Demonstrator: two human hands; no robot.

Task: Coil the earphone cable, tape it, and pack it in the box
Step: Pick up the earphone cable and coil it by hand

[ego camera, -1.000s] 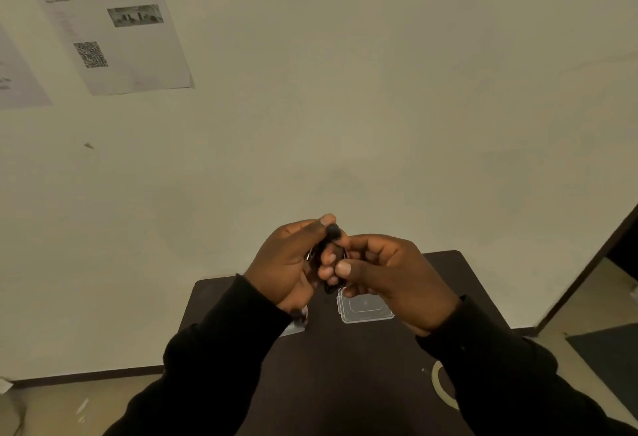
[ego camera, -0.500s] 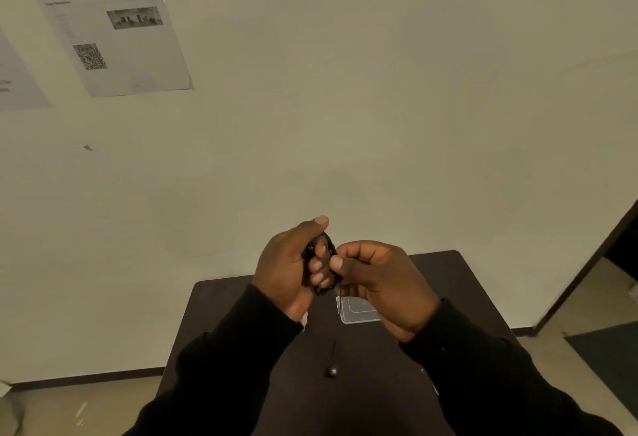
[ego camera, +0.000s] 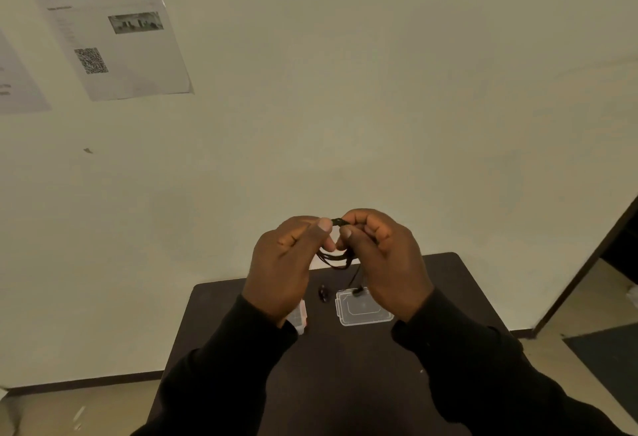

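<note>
Coiling cable [ego camera: 334,258] mid-air, both hands pinching it.
Left hand [ego camera: 283,263] and right hand [ego camera: 383,256] have spread since earlier; loops now hang open, earbud dangling toward box [ego camera: 362,308] at 6 o'clock.

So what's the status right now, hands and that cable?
Left hand and right hand both pinch the coiled earphone cable above the table. No tape on it yet. Clear box lies below, nothing blocking.
</note>
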